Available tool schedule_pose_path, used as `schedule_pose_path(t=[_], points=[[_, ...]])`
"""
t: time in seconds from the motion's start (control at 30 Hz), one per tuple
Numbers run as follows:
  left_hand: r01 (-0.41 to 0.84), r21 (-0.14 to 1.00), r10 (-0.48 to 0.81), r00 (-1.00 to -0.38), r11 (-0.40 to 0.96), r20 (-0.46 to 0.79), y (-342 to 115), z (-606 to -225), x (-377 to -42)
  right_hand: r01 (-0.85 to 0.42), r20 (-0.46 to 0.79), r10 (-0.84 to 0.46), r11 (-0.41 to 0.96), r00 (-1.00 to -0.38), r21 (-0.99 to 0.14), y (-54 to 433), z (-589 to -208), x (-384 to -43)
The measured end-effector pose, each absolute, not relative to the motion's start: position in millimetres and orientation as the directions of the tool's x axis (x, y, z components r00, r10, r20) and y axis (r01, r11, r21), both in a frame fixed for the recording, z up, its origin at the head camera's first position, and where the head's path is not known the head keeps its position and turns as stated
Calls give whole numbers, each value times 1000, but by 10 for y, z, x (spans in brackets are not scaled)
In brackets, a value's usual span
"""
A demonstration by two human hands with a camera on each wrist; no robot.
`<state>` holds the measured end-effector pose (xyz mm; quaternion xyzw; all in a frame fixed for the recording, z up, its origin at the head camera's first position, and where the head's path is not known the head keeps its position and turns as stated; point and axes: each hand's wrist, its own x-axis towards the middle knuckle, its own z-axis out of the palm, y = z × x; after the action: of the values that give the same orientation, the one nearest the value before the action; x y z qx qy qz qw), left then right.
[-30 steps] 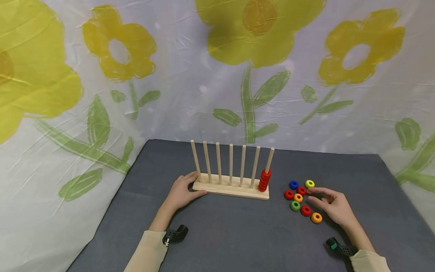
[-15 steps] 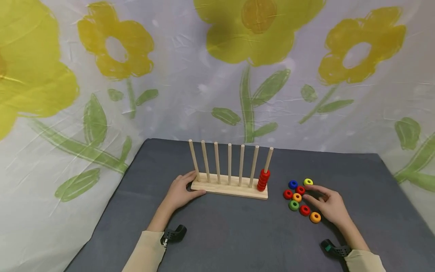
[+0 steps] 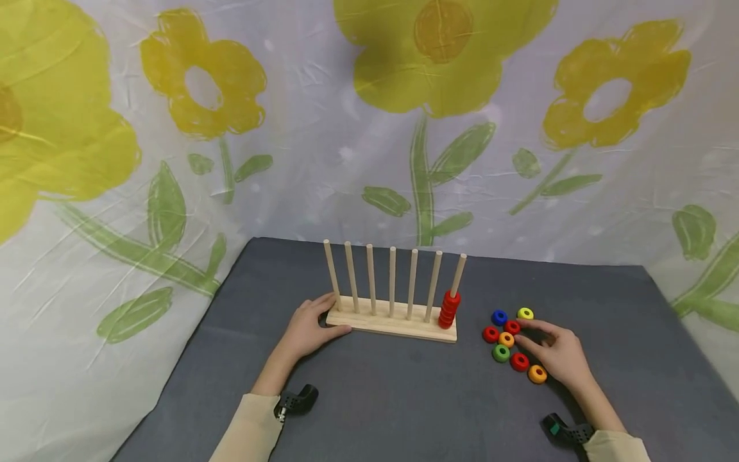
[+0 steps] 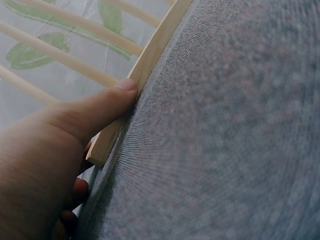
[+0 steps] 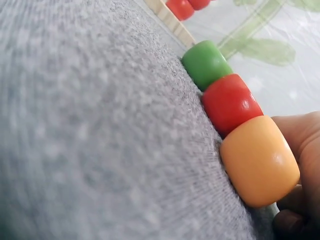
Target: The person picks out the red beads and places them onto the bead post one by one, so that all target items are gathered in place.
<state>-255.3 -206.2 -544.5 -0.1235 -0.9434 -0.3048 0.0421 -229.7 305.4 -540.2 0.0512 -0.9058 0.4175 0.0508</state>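
Observation:
My left hand [image 3: 308, 327] grips the left end of a wooden peg stand [image 3: 392, 323], its thumb [image 4: 107, 110] along the front edge of the base in the left wrist view. Red beads [image 3: 448, 310] are stacked on the stand's rightmost peg; the other pegs carry nothing. On the right my right hand [image 3: 560, 353] reaches over a group of loose beads, thumb and index finger parted at the right side of a red bead [image 3: 512, 327]. A yellow bead [image 3: 525, 313] lies just behind the index finger. Those fingertips are hidden behind an orange bead [image 5: 260, 161] in the right wrist view.
Around the right hand lie a blue bead [image 3: 499, 317], a green bead [image 3: 501, 353], another red bead [image 3: 519, 362] and a front orange bead [image 3: 537, 374]. Dark grey cloth [image 3: 381, 398] covers the table. Behind it hangs a flower-printed curtain [image 3: 312, 160].
The right hand has shifted slightly left, bringing its thumb and index fingertips closer to the red bead. The left hand keeps its hold on the peg stand.

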Motion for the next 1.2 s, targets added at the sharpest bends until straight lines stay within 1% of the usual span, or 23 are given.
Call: schedule_pose_path(t=[0.17,0.47,0.63,1.2], points=[[262,562,208,-965,785,160,-2067,-5439,-2555,-121,130,-36,661,-991,-741,3037,-5394,-2302],[255,562,196,-967,787,164,-2075,-5447,-2551,-144,188,-15,702,-982,-697,2979,-5403,-2329],[257,560,204,-966,787,157,-2067,-5442,-2557,-140,198,-3,715,-980,-684,2963,-5404,-2316],[255,558,204,-967,789,153,-2068,-5453,-2571,-140,191,-7,711,-982,-690,2981,-5399,-2303]])
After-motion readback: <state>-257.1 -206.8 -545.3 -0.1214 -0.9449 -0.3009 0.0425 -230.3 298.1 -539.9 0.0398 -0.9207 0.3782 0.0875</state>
